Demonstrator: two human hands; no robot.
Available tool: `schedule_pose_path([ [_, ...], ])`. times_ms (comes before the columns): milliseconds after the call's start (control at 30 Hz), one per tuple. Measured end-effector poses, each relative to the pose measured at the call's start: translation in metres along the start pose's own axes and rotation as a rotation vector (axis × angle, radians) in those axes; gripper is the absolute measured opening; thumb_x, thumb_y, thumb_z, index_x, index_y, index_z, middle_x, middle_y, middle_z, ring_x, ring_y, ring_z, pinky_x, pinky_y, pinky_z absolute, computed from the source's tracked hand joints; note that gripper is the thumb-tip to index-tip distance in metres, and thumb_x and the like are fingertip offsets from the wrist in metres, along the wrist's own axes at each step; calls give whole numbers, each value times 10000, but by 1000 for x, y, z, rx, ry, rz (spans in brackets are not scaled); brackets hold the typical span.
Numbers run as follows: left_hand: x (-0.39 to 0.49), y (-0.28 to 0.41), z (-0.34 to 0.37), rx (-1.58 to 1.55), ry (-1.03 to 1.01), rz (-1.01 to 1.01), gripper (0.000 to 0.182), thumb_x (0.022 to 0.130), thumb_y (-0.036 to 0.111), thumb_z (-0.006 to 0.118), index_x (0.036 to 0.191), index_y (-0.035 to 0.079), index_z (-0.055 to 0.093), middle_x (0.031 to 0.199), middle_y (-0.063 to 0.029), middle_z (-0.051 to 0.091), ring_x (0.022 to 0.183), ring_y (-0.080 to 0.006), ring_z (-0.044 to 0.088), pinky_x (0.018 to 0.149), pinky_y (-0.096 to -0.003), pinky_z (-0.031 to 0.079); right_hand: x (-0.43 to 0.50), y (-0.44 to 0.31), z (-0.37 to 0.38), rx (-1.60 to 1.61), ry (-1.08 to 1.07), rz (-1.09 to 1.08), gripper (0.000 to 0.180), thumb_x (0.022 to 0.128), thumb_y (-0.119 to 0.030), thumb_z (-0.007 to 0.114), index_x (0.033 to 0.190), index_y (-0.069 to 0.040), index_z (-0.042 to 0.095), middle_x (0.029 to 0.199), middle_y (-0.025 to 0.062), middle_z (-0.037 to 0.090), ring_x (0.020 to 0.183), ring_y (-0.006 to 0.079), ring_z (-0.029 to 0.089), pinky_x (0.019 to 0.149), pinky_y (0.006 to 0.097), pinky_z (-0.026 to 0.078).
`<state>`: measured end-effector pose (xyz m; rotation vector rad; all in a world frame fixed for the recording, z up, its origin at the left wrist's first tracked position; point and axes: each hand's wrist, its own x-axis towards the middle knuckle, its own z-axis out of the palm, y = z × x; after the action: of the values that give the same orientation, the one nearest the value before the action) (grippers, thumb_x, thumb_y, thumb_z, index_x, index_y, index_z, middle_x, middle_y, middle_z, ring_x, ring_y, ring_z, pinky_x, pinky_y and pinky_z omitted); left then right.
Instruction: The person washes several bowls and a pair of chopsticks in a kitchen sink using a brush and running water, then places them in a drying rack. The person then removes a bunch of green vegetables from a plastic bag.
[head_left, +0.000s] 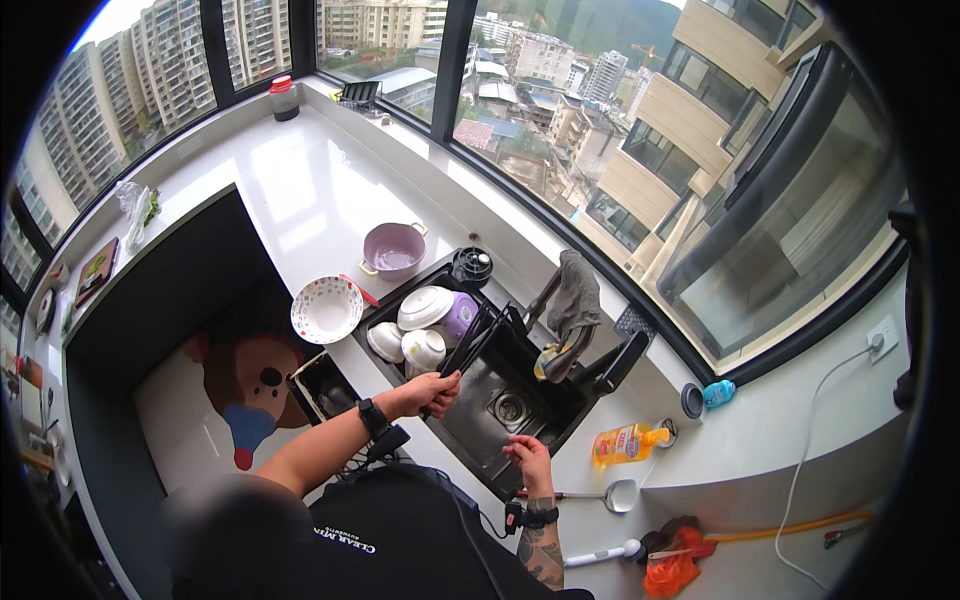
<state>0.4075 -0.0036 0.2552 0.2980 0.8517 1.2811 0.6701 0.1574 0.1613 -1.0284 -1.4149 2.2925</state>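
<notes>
My left hand (431, 394) is closed around the near end of a long black bar (480, 341) beside the stacked dishes. Whether the bar belongs to a drain basket or is separate, I cannot tell. Over the near right part of the black sink (480, 446) is my right hand (531, 454), fingers curled and thumb near them; anything small between them is unclear. White bowls (424, 349), an upturned white dish (425, 307) and a purple bowl (459, 315) sit left of the bar. The drain (510, 410) shows in the basin.
A grey cloth (574, 292) hangs over the faucet (559, 367). Left of the sink stand a patterned bowl (327, 309) and a purple pot (394, 251). To the right are a yellow soap bottle (624, 444), a metal spatula (621, 496) and a white-handled brush (604, 553).
</notes>
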Motion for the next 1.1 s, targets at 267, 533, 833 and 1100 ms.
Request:
schedule_pose_path([
  [267, 4, -7, 13, 63, 38, 21, 439, 970, 468, 370, 670, 149, 343, 539, 65, 222, 426, -70, 186, 434, -241, 211, -13, 0, -15, -2, 24, 15, 145, 869, -24, 522, 984, 0, 607, 846, 63, 653, 782, 135, 642, 684, 238, 512],
  [533, 10, -9, 50, 13, -154, 366, 367, 979, 413, 381, 807, 97, 455, 741, -26, 505, 743, -150, 528, 702, -303, 434, -23, 9, -36, 14, 60, 40, 121, 901, -123, 562, 971, -41, 615, 837, 52, 658, 789, 142, 642, 671, 247, 507],
  [833, 26, -35, 18, 2148, 590, 146, 182, 772, 180, 562, 850, 48, 661, 937, -131, 627, 963, -305, 566, 790, -451, 402, -31, 26, -55, 50, 102, 37, 130, 897, -144, 588, 945, -28, 626, 802, 49, 660, 725, 122, 637, 620, 211, 498],
  [1100, 19, -55, 16, 2019, 717, 254, 150, 750, 69, 519, 862, 64, 619, 916, -120, 610, 928, -303, 563, 840, -501, 348, -31, 39, -57, 17, 123, 49, 135, 901, -149, 580, 931, -26, 624, 786, 51, 657, 707, 121, 628, 609, 216, 488],
])
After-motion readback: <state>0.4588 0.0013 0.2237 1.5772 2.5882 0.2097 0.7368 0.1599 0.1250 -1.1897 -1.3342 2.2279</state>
